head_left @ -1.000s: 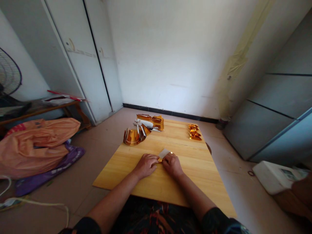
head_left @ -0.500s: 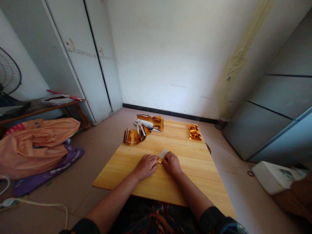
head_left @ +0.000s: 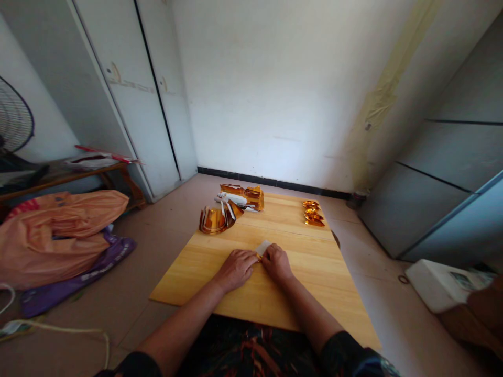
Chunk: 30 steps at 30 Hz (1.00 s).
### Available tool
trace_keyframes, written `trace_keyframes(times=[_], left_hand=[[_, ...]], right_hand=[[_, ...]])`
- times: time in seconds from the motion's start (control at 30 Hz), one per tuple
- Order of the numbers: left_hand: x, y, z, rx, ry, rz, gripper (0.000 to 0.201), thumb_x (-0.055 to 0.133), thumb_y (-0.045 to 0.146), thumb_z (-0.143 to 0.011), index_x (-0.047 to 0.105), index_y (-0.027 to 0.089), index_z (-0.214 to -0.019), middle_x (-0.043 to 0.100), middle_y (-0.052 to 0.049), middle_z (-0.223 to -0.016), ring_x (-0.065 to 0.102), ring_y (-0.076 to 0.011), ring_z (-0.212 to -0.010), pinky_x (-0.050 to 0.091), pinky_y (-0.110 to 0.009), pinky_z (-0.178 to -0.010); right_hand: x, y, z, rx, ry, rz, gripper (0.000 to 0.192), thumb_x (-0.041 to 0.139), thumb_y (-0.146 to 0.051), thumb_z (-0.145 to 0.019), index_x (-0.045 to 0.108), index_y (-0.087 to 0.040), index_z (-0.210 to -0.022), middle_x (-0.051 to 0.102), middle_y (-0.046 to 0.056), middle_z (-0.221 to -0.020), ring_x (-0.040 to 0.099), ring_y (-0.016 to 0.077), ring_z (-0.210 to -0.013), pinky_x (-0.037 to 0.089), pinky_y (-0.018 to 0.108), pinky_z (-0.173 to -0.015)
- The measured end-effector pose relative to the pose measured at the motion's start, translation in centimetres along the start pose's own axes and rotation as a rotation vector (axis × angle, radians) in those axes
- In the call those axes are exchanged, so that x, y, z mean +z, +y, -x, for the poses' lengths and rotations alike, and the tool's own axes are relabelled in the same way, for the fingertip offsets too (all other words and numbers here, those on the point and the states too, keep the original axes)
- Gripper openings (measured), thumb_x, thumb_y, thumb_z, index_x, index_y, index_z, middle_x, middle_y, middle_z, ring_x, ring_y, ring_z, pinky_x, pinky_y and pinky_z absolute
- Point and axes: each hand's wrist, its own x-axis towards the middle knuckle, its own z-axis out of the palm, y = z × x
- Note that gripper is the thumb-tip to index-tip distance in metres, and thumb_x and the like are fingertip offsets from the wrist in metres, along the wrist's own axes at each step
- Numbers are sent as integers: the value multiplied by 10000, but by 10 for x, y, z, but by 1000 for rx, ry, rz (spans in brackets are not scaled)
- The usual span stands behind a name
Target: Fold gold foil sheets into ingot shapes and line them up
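A small sheet of gold foil paper [head_left: 263,247], pale side up, lies on the wooden board between my hands. Its near edge is folded over, with a sliver of gold showing. My left hand [head_left: 238,268] pinches the left end of that fold, and my right hand [head_left: 276,262] grips the right side. Fingertips of both hands cover much of the paper. Beyond them, a curled stack of gold foil sheets [head_left: 214,220] rests at the board's left. Several folded gold foil pieces [head_left: 313,213] are lined up at the far right.
More gold foil sheets with a white wrapping [head_left: 251,199] lie at the board's [head_left: 314,277] far edge. On the floor at left are an orange bag [head_left: 58,235] and a purple bag [head_left: 82,277]. A white box [head_left: 436,283] stands at right, and a cabinet [head_left: 129,94] at back left.
Less gold shows between my fingers now, and the near edge of the paper is folded narrower. My hands have barely moved.
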Motion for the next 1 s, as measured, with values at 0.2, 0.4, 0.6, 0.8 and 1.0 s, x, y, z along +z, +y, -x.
trace_keyframes(times=[0.2, 0.4, 0.6, 0.8, 1.0], left_hand=[[2, -1, 2, 29, 20, -26, 375, 496, 113, -804, 594, 246, -1141, 639, -35, -1169, 554, -199, -1105, 422, -385, -966], [2, -1, 2, 40, 38, -39, 303, 484, 142, -834, 638, 241, -1075, 648, -44, -1145, 561, -195, -1093, 430, -378, -953], [4, -3, 2, 44, 43, -46, 292, 482, 156, -850, 641, 248, -1077, 646, -43, -1147, 561, -189, -1095, 429, -369, -950], [4, -2, 2, 39, 31, -65, 283, 496, 157, -850, 639, 255, -1073, 643, -39, -1153, 558, -197, -1099, 429, -379, -943], [7, -4, 3, 42, 45, -69, 278, 500, 172, -850, 646, 264, -1069, 639, -37, -1158, 556, -193, -1097, 433, -371, -946]], right_hand=[[0, -1, 1, -9, 10, 1, 111, 577, -149, -768, 568, -188, -664, 581, 24, -751, 523, 142, -727, 347, 235, -645], [3, 0, 1, -6, 25, 11, 120, 549, -113, -757, 570, -188, -665, 583, 28, -750, 526, 145, -729, 347, 238, -651], [4, 1, 1, 3, 39, 8, 121, 546, -115, -757, 565, -189, -663, 574, 24, -741, 521, 142, -715, 347, 235, -645], [4, 2, 1, 13, 65, -88, 114, 540, -95, -725, 576, -190, -674, 579, 22, -757, 535, 140, -726, 379, 230, -672], [1, 10, -1, 1, 33, -202, 177, 509, -33, -688, 581, -193, -669, 591, 21, -758, 557, 140, -752, 414, 226, -701]])
